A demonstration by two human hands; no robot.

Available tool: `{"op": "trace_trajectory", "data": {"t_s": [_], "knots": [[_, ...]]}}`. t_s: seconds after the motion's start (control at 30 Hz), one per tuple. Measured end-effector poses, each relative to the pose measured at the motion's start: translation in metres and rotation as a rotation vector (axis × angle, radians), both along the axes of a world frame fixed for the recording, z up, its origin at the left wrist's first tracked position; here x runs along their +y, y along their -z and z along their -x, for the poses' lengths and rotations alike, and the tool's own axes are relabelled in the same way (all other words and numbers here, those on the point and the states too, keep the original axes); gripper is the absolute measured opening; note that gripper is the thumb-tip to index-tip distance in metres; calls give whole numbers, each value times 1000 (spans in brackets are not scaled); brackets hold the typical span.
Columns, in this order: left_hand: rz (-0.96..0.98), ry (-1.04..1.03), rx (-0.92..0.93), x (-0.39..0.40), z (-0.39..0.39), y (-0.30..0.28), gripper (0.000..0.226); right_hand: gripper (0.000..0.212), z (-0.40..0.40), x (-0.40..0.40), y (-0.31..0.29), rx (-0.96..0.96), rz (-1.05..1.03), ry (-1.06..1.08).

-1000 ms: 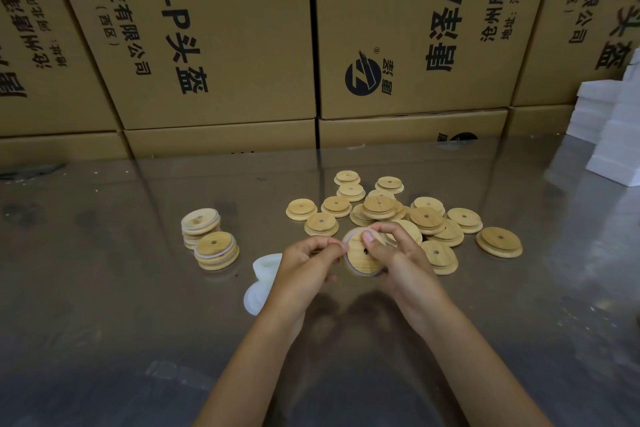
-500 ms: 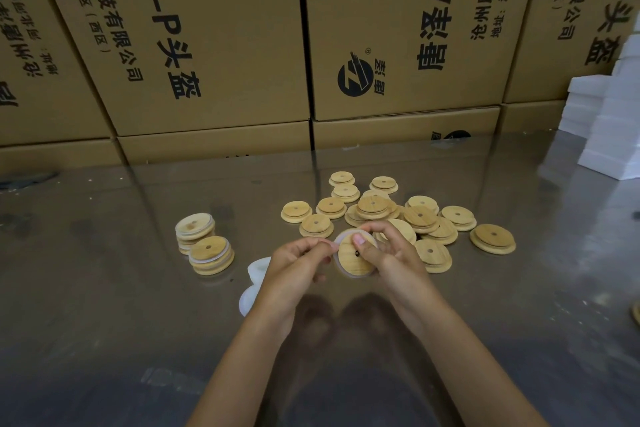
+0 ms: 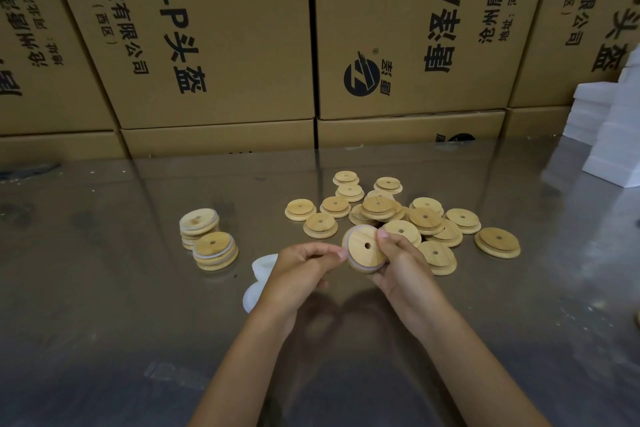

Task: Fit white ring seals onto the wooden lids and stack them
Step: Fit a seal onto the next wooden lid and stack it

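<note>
A: Looking through the head camera, the lid (image 3: 365, 248) sits up off the table (image 3: 104, 305), tilted on edge between both hands, with a white seal (image 3: 356, 230) showing round its rim.

B: The grips?

A: The right hand (image 3: 403, 265) wraps the lid's right edge, thumb on its face. The left hand (image 3: 299, 270) has its fingers curled, fingertips at the lid's left edge, seemingly pinching the seal there; the exact contact is too small to tell.

B: How will they handle?

A: The lid looks light and stiff, smooth wood, so holding it by the rim suits it. The seal is probably soft and stretchy, best worked round the edge a little at a time, or it may pop off.

B: And the rest?

A: Loose lids (image 3: 426, 218) lie just beyond the hands, two stacks (image 3: 207, 236) stand to the left, spare seals (image 3: 258, 282) lie beside the left wrist, and boxes (image 3: 207, 45) stand behind.
</note>
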State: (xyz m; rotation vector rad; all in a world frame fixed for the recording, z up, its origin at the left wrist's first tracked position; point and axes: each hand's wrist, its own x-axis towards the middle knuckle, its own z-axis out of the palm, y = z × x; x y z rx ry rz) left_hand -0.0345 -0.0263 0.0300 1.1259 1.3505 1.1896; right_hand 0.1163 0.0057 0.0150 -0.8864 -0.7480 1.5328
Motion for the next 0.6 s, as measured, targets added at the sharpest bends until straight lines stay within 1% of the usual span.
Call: {"op": "trace_trajectory", "data": {"t_s": [0.1, 0.2, 0.43, 0.5, 0.6], "knots": [[-2, -2, -6, -1, -1, -1, 7, 22, 1, 0, 1, 11, 27, -3], [3, -8, -4, -1, 0, -2, 7, 27, 5, -2, 4, -54, 4, 10], [34, 32, 39, -2, -5, -2, 6, 30, 8, -9, 1, -164, -37, 60], [15, 10, 25, -2, -5, -2, 6, 32, 8, -10, -1, -210, -52, 41], [-55, -78, -12, -1, -3, -4, 3, 36, 11, -14, -5, -283, -86, -35]]}}
